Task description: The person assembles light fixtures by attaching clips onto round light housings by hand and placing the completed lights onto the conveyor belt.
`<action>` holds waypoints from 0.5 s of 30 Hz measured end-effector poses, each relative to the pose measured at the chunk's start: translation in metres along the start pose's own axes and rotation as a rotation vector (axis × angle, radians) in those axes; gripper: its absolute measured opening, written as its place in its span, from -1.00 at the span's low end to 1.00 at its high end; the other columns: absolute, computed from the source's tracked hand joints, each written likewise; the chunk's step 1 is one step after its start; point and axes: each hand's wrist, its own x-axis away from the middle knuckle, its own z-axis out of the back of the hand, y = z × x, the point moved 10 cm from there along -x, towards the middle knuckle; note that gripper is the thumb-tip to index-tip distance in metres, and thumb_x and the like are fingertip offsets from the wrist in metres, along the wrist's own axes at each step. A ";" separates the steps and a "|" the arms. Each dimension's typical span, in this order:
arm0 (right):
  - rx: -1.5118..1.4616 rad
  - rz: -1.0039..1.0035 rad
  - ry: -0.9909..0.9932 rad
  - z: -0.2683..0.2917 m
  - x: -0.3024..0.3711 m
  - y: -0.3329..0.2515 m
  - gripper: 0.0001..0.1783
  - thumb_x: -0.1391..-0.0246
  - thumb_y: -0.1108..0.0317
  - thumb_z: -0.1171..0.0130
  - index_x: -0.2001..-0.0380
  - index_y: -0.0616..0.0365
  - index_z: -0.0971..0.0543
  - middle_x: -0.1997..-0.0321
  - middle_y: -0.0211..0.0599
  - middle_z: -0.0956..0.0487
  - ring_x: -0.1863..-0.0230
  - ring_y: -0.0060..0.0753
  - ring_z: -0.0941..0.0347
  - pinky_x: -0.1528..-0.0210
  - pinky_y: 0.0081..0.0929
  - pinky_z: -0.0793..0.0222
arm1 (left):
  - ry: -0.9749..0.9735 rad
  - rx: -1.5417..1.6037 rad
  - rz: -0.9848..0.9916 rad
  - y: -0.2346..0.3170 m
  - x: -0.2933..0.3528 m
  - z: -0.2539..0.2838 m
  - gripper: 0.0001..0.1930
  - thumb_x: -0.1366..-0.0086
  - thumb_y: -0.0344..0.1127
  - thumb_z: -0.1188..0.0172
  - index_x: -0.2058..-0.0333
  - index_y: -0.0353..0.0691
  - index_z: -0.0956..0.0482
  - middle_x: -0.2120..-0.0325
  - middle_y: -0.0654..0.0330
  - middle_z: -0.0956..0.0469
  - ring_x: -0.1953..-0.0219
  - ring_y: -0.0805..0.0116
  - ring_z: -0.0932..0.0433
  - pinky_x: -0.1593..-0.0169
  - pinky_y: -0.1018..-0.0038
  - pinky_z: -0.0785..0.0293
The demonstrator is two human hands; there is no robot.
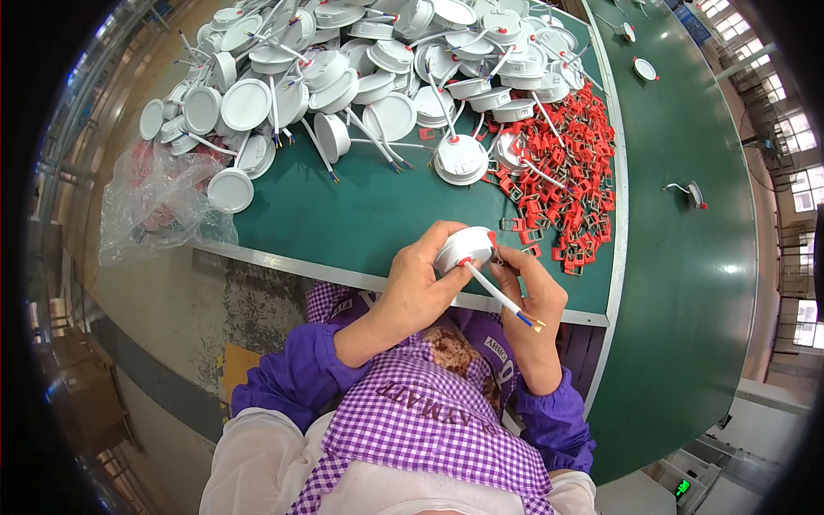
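My left hand (407, 290) grips a round white downlight (462, 246) by its rim, just above the near edge of the table. From a red grommet on the light runs a white cable (496, 288), its bare coloured wire ends pointing down to the right. At the light's right edge sits a red spring clip (493, 240). My right hand (534, 300) has thumb and fingers pinched at this clip, with a bit of metal showing between them. The fingertips partly cover how the clip meets the light.
A large heap of white downlights (390, 116) with cables covers the far side of the green table (326, 232). Red clips (566, 184) lie piled at its right. A clear plastic bag (163, 210) hangs over the left edge. Several lights rest on the green conveyor belt (678, 283).
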 end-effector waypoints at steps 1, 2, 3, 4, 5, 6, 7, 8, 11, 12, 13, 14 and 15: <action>0.000 0.001 -0.003 0.001 0.001 -0.002 -0.81 -0.03 0.59 -0.26 0.23 0.27 -0.58 0.37 -0.13 -0.60 0.37 -0.26 -0.58 0.31 -0.46 -0.45 | 0.003 0.001 0.001 -0.001 0.000 -0.001 -0.68 -0.26 -0.41 -0.28 0.04 -0.29 -0.47 0.26 0.23 -0.58 0.22 0.52 -0.54 0.18 0.56 -0.47; -0.008 0.018 -0.025 0.000 0.001 -0.005 -0.81 -0.03 0.60 -0.26 0.25 0.26 -0.57 0.37 -0.14 -0.60 0.38 -0.26 -0.58 0.32 -0.44 -0.45 | 0.016 -0.055 -0.040 0.002 0.000 -0.001 -0.68 -0.24 -0.43 -0.28 0.04 -0.29 -0.47 0.26 0.20 -0.59 0.22 0.50 -0.55 0.17 0.53 -0.48; -0.015 0.035 -0.047 -0.001 0.002 -0.008 -0.82 -0.02 0.61 -0.26 0.26 0.25 -0.56 0.38 -0.15 -0.60 0.39 -0.25 -0.58 0.33 -0.43 -0.45 | 0.028 -0.111 -0.081 0.005 0.001 0.000 -0.68 -0.23 -0.45 -0.27 0.04 -0.29 -0.47 0.27 0.17 -0.61 0.22 0.47 -0.56 0.16 0.50 -0.49; -0.014 0.034 -0.046 -0.002 0.004 -0.008 -0.82 -0.02 0.61 -0.26 0.26 0.25 -0.56 0.38 -0.15 -0.60 0.39 -0.25 -0.58 0.33 -0.43 -0.45 | 0.027 -0.110 -0.081 0.006 0.000 0.000 -0.68 -0.23 -0.45 -0.27 0.04 -0.29 -0.47 0.27 0.17 -0.61 0.22 0.47 -0.56 0.16 0.50 -0.49; 0.010 0.023 -0.045 -0.004 0.006 -0.007 -0.82 -0.02 0.60 -0.27 0.27 0.26 -0.56 0.38 -0.15 -0.60 0.38 -0.25 -0.58 0.32 -0.42 -0.46 | 0.022 -0.102 -0.081 0.007 -0.002 0.000 -0.67 -0.22 -0.46 -0.28 0.04 -0.29 -0.47 0.27 0.15 -0.61 0.21 0.45 -0.56 0.15 0.49 -0.49; 0.034 0.013 -0.044 -0.006 0.008 -0.006 -0.83 -0.03 0.60 -0.27 0.27 0.26 -0.55 0.39 -0.15 -0.60 0.38 -0.25 -0.58 0.32 -0.42 -0.46 | 0.017 -0.093 -0.081 0.008 -0.002 0.000 -0.67 -0.21 -0.47 -0.28 0.05 -0.29 -0.47 0.27 0.14 -0.62 0.21 0.44 -0.57 0.14 0.47 -0.49; 0.034 0.014 -0.044 -0.008 0.008 -0.006 -0.83 -0.03 0.60 -0.27 0.27 0.26 -0.55 0.39 -0.15 -0.60 0.38 -0.25 -0.58 0.32 -0.42 -0.46 | 0.018 -0.093 -0.081 0.009 -0.002 0.000 -0.67 -0.21 -0.47 -0.28 0.05 -0.29 -0.47 0.27 0.14 -0.62 0.21 0.44 -0.57 0.14 0.47 -0.49; 0.043 0.045 0.016 -0.004 0.007 -0.009 -0.82 -0.03 0.59 -0.27 0.27 0.27 -0.55 0.39 -0.14 -0.60 0.38 -0.23 -0.59 0.33 -0.42 -0.46 | 0.021 -0.095 -0.089 0.011 -0.001 0.000 -0.67 -0.21 -0.47 -0.28 0.05 -0.29 -0.47 0.27 0.14 -0.62 0.21 0.43 -0.57 0.14 0.46 -0.49; 0.105 0.113 0.098 0.002 0.010 -0.011 -0.81 -0.02 0.58 -0.29 0.27 0.28 -0.54 0.41 -0.14 -0.60 0.39 -0.20 -0.60 0.35 -0.42 -0.47 | 0.024 -0.095 -0.088 0.011 0.000 -0.001 -0.68 -0.21 -0.47 -0.28 0.06 -0.29 -0.47 0.28 0.13 -0.62 0.21 0.43 -0.58 0.13 0.45 -0.49; 0.157 0.149 0.121 0.004 0.011 -0.012 -0.80 -0.01 0.57 -0.30 0.26 0.28 -0.54 0.42 -0.13 -0.60 0.41 -0.19 -0.61 0.36 -0.42 -0.48 | 0.023 -0.096 -0.078 0.010 0.000 -0.001 -0.68 -0.21 -0.47 -0.29 0.06 -0.29 -0.47 0.27 0.13 -0.62 0.21 0.42 -0.58 0.12 0.45 -0.49; 0.159 0.149 0.121 0.005 0.011 -0.011 -0.80 -0.01 0.57 -0.30 0.26 0.28 -0.54 0.42 -0.13 -0.60 0.41 -0.19 -0.61 0.36 -0.42 -0.48 | 0.021 -0.095 -0.078 0.010 0.001 -0.002 -0.68 -0.21 -0.47 -0.29 0.06 -0.29 -0.47 0.27 0.13 -0.62 0.21 0.42 -0.58 0.12 0.45 -0.49; 0.159 0.142 0.133 0.006 0.010 -0.009 -0.80 -0.01 0.58 -0.29 0.25 0.27 -0.55 0.42 -0.13 -0.60 0.42 -0.19 -0.61 0.37 -0.42 -0.48 | 0.021 -0.093 -0.083 0.010 0.001 -0.003 -0.68 -0.21 -0.47 -0.29 0.06 -0.29 -0.48 0.27 0.13 -0.62 0.21 0.42 -0.58 0.12 0.46 -0.48; 0.160 0.136 0.144 0.008 0.009 -0.007 -0.79 -0.01 0.59 -0.29 0.24 0.27 -0.56 0.42 -0.13 -0.61 0.44 -0.18 -0.61 0.37 -0.42 -0.49 | 0.021 -0.092 -0.088 0.011 0.002 -0.004 -0.68 -0.21 -0.46 -0.29 0.06 -0.29 -0.48 0.27 0.13 -0.62 0.21 0.42 -0.57 0.12 0.46 -0.48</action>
